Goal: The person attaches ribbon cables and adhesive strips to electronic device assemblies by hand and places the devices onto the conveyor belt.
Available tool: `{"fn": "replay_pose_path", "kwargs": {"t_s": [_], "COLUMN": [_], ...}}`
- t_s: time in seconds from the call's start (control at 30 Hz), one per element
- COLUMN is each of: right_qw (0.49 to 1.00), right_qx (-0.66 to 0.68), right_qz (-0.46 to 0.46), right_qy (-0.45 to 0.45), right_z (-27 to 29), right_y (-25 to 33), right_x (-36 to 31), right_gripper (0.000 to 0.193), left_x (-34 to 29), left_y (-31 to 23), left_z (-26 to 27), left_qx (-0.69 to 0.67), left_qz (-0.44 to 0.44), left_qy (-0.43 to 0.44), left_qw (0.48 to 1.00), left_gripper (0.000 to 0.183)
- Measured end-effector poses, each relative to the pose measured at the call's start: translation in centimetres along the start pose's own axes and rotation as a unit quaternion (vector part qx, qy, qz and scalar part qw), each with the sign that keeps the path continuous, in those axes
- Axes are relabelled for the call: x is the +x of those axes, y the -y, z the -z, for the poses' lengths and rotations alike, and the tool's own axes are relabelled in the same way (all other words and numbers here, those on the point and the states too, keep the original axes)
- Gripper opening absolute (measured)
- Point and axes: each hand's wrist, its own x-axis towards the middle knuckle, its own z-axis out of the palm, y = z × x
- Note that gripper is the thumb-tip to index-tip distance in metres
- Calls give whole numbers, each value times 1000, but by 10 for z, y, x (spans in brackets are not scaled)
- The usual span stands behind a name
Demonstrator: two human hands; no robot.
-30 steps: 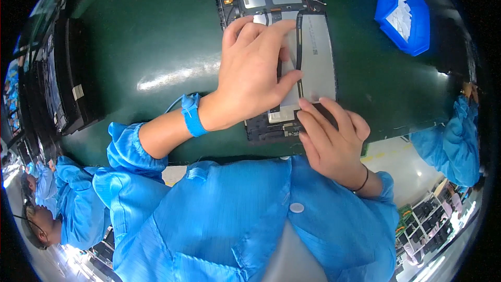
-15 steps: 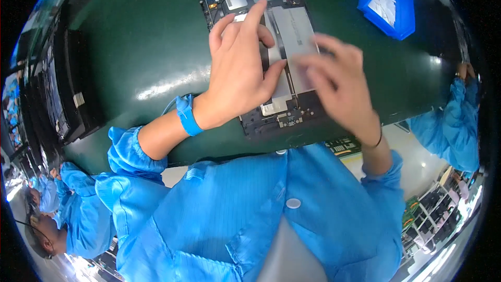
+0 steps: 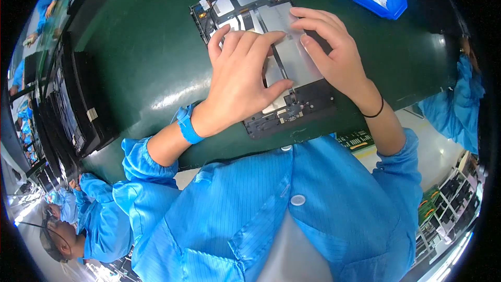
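An opened tablet [image 3: 318, 103] lies on the green worktop, its inside showing black frame, circuit parts and a wide grey battery [image 3: 292, 57]. A dark ribbon cable [image 3: 279, 65] runs lengthwise down the battery's middle. Across the left part of the tablet rests my left hand [image 3: 237, 70], fingers and thumb spread, hiding what is beneath. My right hand [image 3: 334, 49] is over the battery's right edge, fingers bent and thumb apart from them, the tips at the grey surface. No held item can be made out in it.
A blue bin [image 3: 373, 13] with white pieces stands at the far right. Dark flat panels [image 3: 78, 99] are stacked upright at the left. Co-workers in blue sit at the left [image 3: 102, 219] and right [image 3: 454, 109]. A blue wrist strap [image 3: 187, 124] is on my left wrist.
My right hand, blurred before, has moved up and now is steady at the battery's right edge. The left hand's index finger has drawn down and right. The view has shifted slightly.
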Motion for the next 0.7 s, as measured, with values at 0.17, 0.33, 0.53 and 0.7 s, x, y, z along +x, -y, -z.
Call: {"fn": "replay_pose_path", "kwargs": {"t_s": [0.17, 0.33, 0.53, 0.7], "right_qw": [1000, 1000, 985, 980], "right_qx": [-1, 6, -164, -181], "right_qz": [-1, 2, -48, -31], "right_qy": [-1, 0, 15, 81], "right_z": [-4, -2, 6, 5], "right_y": [1, -1, 9, 16], "right_x": [0, 0, -14, -28], "right_gripper": [23, 30, 54, 59], "left_x": [-1, -3, -43, -82], "left_y": [5, 5, 30, 31], "left_z": [3, 4, 21, 36], "left_qx": [4, 6, 185, 278], "left_qz": [-11, -10, 28, 90], "left_qy": [18, 27, -66, 120], "left_qw": [1000, 1000, 980, 949], "left_gripper": [67, 71, 68, 68]}}
